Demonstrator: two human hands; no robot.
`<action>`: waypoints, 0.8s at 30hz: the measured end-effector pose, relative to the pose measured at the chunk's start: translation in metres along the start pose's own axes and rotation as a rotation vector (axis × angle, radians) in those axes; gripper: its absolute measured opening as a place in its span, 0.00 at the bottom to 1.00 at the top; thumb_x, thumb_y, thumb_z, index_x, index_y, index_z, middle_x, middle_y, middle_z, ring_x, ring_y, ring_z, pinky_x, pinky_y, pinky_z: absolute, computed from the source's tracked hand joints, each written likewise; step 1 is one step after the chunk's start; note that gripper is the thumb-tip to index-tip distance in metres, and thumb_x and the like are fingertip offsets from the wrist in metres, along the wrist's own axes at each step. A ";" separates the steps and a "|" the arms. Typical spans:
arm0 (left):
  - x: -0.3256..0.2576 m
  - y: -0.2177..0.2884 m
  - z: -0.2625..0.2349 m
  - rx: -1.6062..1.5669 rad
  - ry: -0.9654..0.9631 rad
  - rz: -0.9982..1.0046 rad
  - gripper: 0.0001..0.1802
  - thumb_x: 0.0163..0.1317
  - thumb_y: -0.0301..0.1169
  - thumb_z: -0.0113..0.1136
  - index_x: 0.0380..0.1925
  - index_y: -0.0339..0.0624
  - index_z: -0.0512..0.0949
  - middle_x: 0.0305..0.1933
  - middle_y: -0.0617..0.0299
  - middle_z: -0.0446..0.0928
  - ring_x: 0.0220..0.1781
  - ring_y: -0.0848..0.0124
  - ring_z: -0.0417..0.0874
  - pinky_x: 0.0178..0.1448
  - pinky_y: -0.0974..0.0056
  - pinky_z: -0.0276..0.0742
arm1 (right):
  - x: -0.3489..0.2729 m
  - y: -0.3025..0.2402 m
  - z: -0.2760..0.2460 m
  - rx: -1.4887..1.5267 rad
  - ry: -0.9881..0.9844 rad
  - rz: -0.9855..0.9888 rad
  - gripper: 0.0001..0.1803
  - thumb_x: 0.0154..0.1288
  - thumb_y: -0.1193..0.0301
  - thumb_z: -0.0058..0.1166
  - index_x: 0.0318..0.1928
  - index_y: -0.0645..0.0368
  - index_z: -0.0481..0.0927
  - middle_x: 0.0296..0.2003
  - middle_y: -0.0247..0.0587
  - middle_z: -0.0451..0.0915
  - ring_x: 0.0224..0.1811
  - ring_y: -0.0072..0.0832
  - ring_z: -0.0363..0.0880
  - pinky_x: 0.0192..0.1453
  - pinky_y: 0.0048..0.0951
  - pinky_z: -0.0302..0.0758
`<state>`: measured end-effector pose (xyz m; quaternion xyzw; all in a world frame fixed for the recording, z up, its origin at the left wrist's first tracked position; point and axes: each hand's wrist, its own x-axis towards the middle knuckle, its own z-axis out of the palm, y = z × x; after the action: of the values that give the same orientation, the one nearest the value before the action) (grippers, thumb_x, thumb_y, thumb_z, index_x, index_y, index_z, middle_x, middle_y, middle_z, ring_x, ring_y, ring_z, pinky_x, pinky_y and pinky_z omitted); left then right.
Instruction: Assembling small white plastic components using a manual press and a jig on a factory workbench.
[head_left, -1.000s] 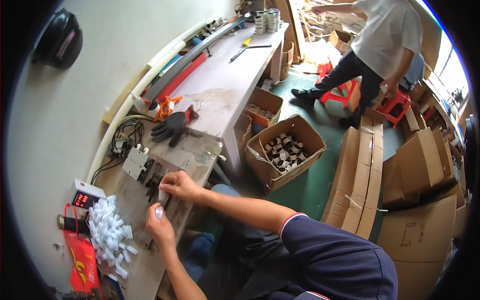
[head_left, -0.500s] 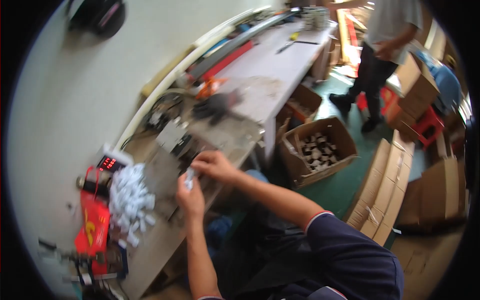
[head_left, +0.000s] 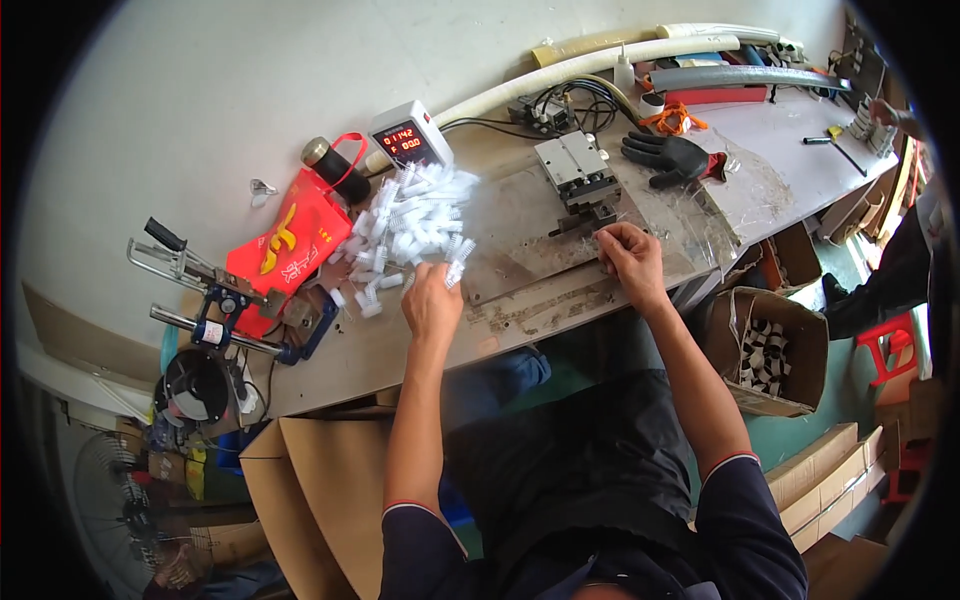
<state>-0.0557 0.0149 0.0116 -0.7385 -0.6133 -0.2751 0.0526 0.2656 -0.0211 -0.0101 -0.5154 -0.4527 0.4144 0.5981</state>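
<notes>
My left hand [head_left: 433, 308] is closed at the near edge of a heap of small white ribbed plastic pieces [head_left: 415, 215]. A white ribbed plastic piece [head_left: 455, 272] shows at its fingers. Further right, my right hand [head_left: 636, 268] is raised just in front of a metal fixture [head_left: 582, 180] bolted on a plate. Its thumb and fingers are pinched together; anything between them is too small or hidden to make out.
A counter box with red digits [head_left: 410, 140], a red bag [head_left: 290, 240] and a hand press [head_left: 220, 300] stand left. A black glove [head_left: 675, 158] lies right of the fixture. Cartons [head_left: 765, 350] sit below the bench [head_left: 520, 325]; another person's leg [head_left: 880, 285] is at right.
My hands, together around a white piece before, are now apart. The left is by the heap and the right by the fixture. My view has swung left.
</notes>
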 end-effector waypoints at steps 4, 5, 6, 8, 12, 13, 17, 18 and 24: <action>0.002 -0.006 0.017 0.123 -0.073 0.039 0.10 0.61 0.28 0.66 0.44 0.43 0.82 0.44 0.53 0.80 0.44 0.49 0.85 0.48 0.47 0.81 | -0.003 -0.001 0.000 -0.018 0.020 -0.009 0.11 0.75 0.67 0.60 0.41 0.64 0.85 0.25 0.28 0.79 0.23 0.13 0.70 0.28 0.20 0.68; 0.002 -0.007 0.020 0.106 -0.064 0.032 0.12 0.61 0.27 0.65 0.45 0.43 0.82 0.44 0.52 0.80 0.44 0.48 0.85 0.48 0.46 0.81 | -0.002 0.001 -0.001 -0.022 0.030 -0.011 0.11 0.75 0.67 0.60 0.41 0.64 0.85 0.25 0.28 0.79 0.23 0.13 0.70 0.28 0.20 0.68; 0.003 -0.006 0.020 0.102 -0.065 0.039 0.12 0.61 0.27 0.65 0.45 0.43 0.82 0.44 0.52 0.80 0.44 0.48 0.85 0.48 0.46 0.81 | -0.001 0.002 -0.001 -0.011 0.026 -0.008 0.11 0.75 0.67 0.61 0.41 0.64 0.85 0.25 0.28 0.79 0.23 0.13 0.70 0.28 0.20 0.68; 0.005 -0.004 0.021 0.042 0.009 -0.087 0.12 0.61 0.25 0.64 0.46 0.43 0.81 0.46 0.51 0.81 0.46 0.47 0.85 0.50 0.45 0.81 | -0.001 0.004 -0.003 -0.003 0.025 -0.005 0.11 0.75 0.67 0.61 0.41 0.64 0.84 0.25 0.28 0.79 0.23 0.13 0.70 0.28 0.20 0.68; 0.010 -0.009 0.019 -0.151 0.195 -0.148 0.15 0.63 0.30 0.67 0.49 0.41 0.82 0.47 0.47 0.84 0.49 0.46 0.85 0.52 0.48 0.80 | 0.000 0.002 -0.002 -0.028 0.017 -0.016 0.11 0.74 0.67 0.61 0.41 0.65 0.84 0.25 0.28 0.79 0.24 0.13 0.70 0.29 0.20 0.68; 0.013 -0.009 0.021 -0.203 0.235 -0.171 0.16 0.63 0.29 0.69 0.49 0.37 0.81 0.41 0.52 0.86 0.47 0.52 0.87 0.53 0.52 0.79 | 0.000 0.001 -0.002 -0.047 0.011 -0.014 0.11 0.74 0.68 0.61 0.41 0.65 0.84 0.26 0.28 0.79 0.25 0.13 0.70 0.30 0.20 0.68; 0.009 0.020 0.029 -0.715 0.199 -0.299 0.13 0.63 0.29 0.69 0.46 0.36 0.83 0.37 0.58 0.86 0.37 0.64 0.86 0.41 0.59 0.79 | -0.005 -0.004 0.008 -0.066 -0.029 -0.056 0.09 0.73 0.71 0.61 0.42 0.67 0.84 0.28 0.29 0.81 0.30 0.14 0.73 0.35 0.22 0.70; 0.006 0.044 0.027 -0.949 0.035 -0.478 0.12 0.63 0.29 0.71 0.45 0.37 0.84 0.34 0.63 0.84 0.34 0.70 0.83 0.37 0.64 0.76 | -0.007 -0.003 0.008 -0.081 -0.003 -0.050 0.09 0.73 0.71 0.61 0.42 0.67 0.84 0.28 0.29 0.81 0.30 0.14 0.73 0.35 0.22 0.70; -0.023 0.132 0.023 -1.262 -0.257 -0.653 0.11 0.63 0.28 0.74 0.43 0.40 0.82 0.28 0.73 0.77 0.19 0.87 0.64 0.19 0.75 0.52 | -0.024 -0.019 0.035 -0.080 -0.156 -0.022 0.14 0.71 0.66 0.62 0.42 0.68 0.87 0.29 0.31 0.83 0.29 0.17 0.75 0.34 0.24 0.72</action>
<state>0.0739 -0.0274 0.0156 -0.4336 -0.5285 -0.4893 -0.5416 0.2262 -0.0383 0.0083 -0.5002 -0.5195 0.4283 0.5445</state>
